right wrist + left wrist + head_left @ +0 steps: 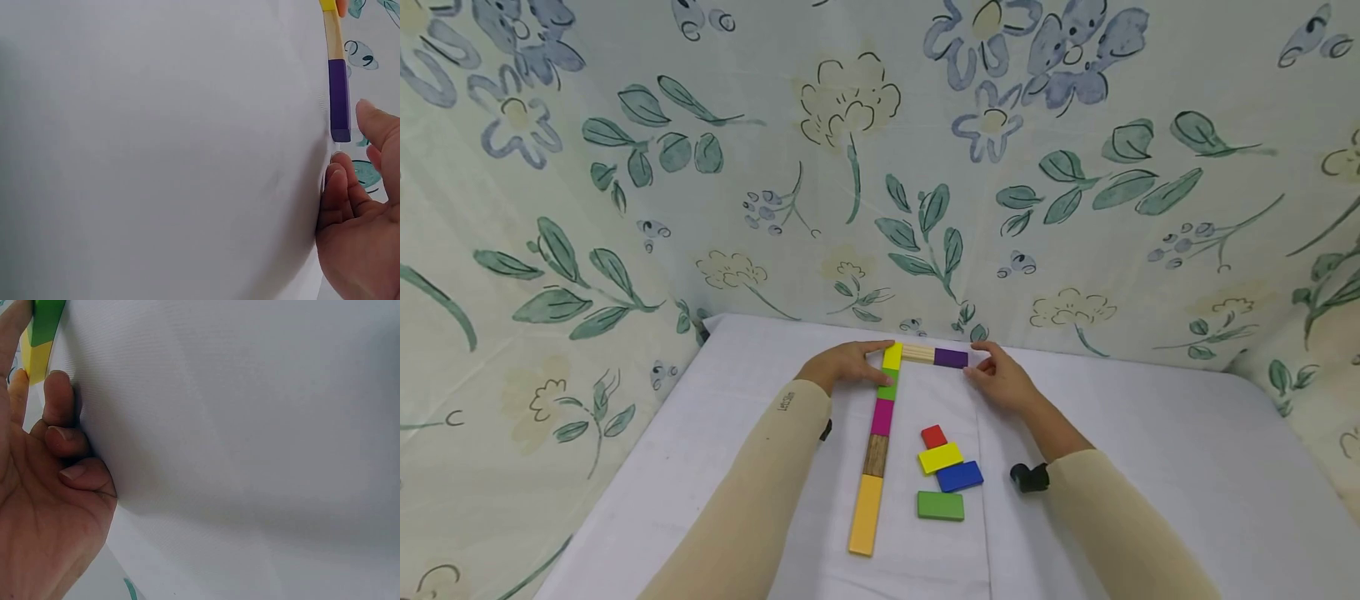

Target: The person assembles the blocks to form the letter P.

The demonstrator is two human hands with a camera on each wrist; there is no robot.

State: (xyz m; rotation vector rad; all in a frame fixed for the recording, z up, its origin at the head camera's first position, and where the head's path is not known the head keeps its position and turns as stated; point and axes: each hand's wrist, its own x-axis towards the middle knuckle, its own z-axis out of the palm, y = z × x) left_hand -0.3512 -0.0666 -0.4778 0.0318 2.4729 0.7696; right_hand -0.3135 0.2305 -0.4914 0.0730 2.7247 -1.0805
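Only the head view shows 4 loose blocks (pixel 950 477) on the desk (pixel 1195 450). At its far side, the smooth purple block (pixel 951 358) touches a pale striped block (pixel 918 353); beside it, my right hand (pixel 1006 382) has fingers parted, and my left hand (pixel 846 364), fingers also apart, touches the yellow block (pixel 892 357).

Your head view: bright, even, diffuse light, source out of frame. Soft, faint shadows beside your sleeves (pixel 760 492) on white cloth (pixel 1150 433). Wide-angle lean in floral backdrop (pixel 865 242) toward sides. Your left wrist view: dimmer, greyer; blurry shadow band low on cloth, your left hand (pixel 56 494) shaded. Your right wrist view: left edge darkest; soft shadow beside your right hand (pixel 365 234), purple block (pixel 338 97) fairly sharp.
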